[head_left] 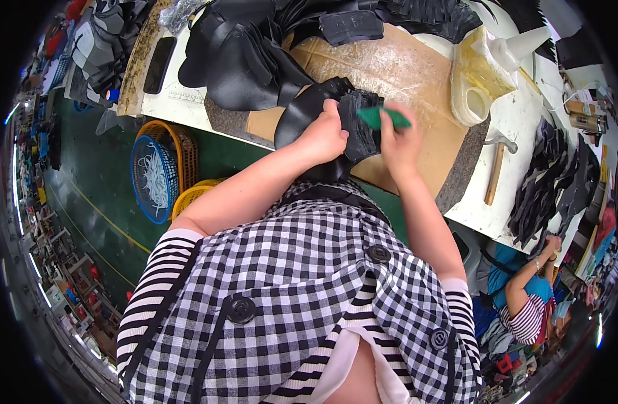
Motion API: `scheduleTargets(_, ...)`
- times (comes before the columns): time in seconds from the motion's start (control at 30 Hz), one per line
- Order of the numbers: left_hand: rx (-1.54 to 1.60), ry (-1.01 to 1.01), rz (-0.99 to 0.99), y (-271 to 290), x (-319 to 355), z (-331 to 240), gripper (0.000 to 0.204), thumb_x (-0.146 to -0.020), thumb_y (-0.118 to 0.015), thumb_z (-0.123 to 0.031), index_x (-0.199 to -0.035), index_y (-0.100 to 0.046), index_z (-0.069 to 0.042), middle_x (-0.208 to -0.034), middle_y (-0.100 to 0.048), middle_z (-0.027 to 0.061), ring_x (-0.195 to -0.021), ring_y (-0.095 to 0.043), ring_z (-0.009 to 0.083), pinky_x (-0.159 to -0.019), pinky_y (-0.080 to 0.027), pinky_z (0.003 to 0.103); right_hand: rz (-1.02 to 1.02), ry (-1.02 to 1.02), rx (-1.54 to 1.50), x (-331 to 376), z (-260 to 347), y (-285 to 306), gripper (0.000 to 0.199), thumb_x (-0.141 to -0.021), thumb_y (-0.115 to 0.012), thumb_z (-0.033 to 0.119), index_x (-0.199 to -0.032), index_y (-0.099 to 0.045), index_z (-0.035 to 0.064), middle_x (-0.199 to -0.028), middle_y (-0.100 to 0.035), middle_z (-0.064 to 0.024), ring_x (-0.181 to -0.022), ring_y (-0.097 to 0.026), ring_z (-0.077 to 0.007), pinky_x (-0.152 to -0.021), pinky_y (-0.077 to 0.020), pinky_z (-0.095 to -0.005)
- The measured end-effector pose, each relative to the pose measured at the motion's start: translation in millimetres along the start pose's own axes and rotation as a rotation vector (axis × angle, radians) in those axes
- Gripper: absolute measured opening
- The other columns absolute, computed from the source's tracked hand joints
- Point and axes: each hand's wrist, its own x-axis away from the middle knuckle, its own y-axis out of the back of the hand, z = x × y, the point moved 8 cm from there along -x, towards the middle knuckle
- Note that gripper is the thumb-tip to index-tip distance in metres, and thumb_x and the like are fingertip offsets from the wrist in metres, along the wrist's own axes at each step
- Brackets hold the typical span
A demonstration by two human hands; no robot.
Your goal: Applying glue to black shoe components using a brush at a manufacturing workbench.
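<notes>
My left hand (326, 138) is closed on the left edge of a fanned stack of black leather pieces (361, 140), thumb on top, at the table's near edge. My right hand (400, 143) grips a flat green piece (375, 118), blurred by motion, over the upper right part of that stack. Its exact kind cannot be made out. Under and beyond the stack lies a stained brown cardboard sheet (416, 81). More black leather pieces (245, 84) are heaped just beyond my left hand, and a smaller black bundle (351, 27) rests on the cardboard's far side.
To the right stand a glue-crusted yellowish plastic container (476, 74) and a hammer (495, 172). Black strips (541, 178) hang over the table's right end, near a co-worker (531, 303). A phone (159, 65) lies at left, above blue (152, 178) and orange baskets (186, 158).
</notes>
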Motion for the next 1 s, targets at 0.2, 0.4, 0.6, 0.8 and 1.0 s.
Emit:
scheduleTargets(0.2, 0.107, 0.106, 0.056, 3, 3, -3, 0.054, -0.083, -0.056, -0.007, -0.122, -0.024, 0.011, -0.100, -0.056, 0.0353, -0.096, -0.059, 0.0438, -0.084, -0.047, 0.043, 0.064, 0.357, 0.169, 3, 18, -12, 0.016, -0.080, -0.064, 0.000, -0.095, -0.064, 0.0048, -0.094, -0.065, -0.0138, -0.086, -0.063, -0.0314, -0.076, -0.0498, -0.0352)
scheduleTargets(0.4, 0.166, -0.035, -0.164, 29, 20, 0, 0.042, -0.084, -0.059, -0.011, -0.115, -0.035, 0.005, -0.099, -0.057, 0.0277, -0.093, -0.061, 0.0362, -0.082, -0.048, 0.043, 0.268, 0.167, 0.224, 68, 16, 34, 0.017, -0.080, -0.063, -0.004, -0.095, -0.063, 0.0035, -0.092, -0.065, -0.0132, -0.084, -0.064, -0.0277, -0.077, -0.0501, -0.0325)
scheduleTargets(0.6, 0.329, 0.205, -1.064, 185, 11, 67, 0.048, -0.083, -0.068, -0.024, -0.114, -0.048, 0.006, -0.103, -0.057, 0.0163, -0.090, -0.057, 0.0263, -0.084, -0.045, 0.035, 0.012, 0.077, 0.088, 38, 20, 28, 0.018, -0.080, -0.064, -0.004, -0.096, -0.062, 0.0042, -0.093, -0.065, -0.0125, -0.083, -0.064, -0.0263, -0.075, -0.0502, -0.0306)
scheduleTargets(0.8, 0.847, 0.171, -0.807, 190, -6, 72, 0.040, -0.085, -0.066, -0.021, -0.115, -0.052, 0.003, -0.101, -0.063, 0.0121, -0.090, -0.061, 0.0213, -0.076, -0.049, 0.032, 0.160, 0.252, 0.280, 24, 35, -4, 0.018, -0.081, -0.065, 0.002, -0.096, -0.063, 0.0109, -0.085, -0.062, -0.0108, -0.075, -0.062, -0.0269, -0.065, -0.0496, -0.0321)
scheduleTargets(1.0, 0.369, 0.006, -0.581, 179, 103, 11, 0.027, -0.092, -0.050, -0.016, -0.114, -0.051, 0.000, -0.104, -0.060, 0.0084, -0.089, -0.060, 0.0153, -0.076, -0.050, 0.029, 0.145, 0.287, 0.260, 24, 33, -3, 0.017, -0.082, -0.065, 0.004, -0.097, -0.062, 0.0108, -0.083, -0.060, -0.0100, -0.072, -0.061, -0.0270, -0.063, -0.0489, -0.0332)
